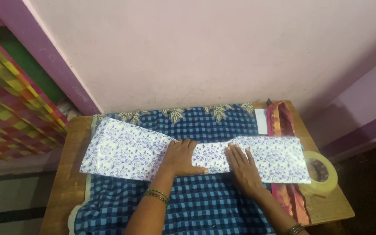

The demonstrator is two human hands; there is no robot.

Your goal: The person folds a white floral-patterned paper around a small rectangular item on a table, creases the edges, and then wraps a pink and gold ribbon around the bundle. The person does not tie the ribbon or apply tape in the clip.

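A long sheet of white wrapping paper [122, 150] with a blue flower print lies across a blue checked cloth [196, 204] on a wooden table [68, 182]. My left hand [180, 157] rests flat on the paper's middle, fingers together and thumb stretched toward the right. My right hand [241, 166] presses flat on the paper just beside it, fingers spread. The paper bulges slightly between and under the hands. Neither hand grips anything. Bangles sit on both wrists.
A roll of clear tape [321, 171] stands at the table's right edge. A folded red and gold cloth [283, 126] runs under the paper's right end, beside a small white card [261, 121]. A pink wall rises behind; a striped colourful curtain [9, 100] hangs left.
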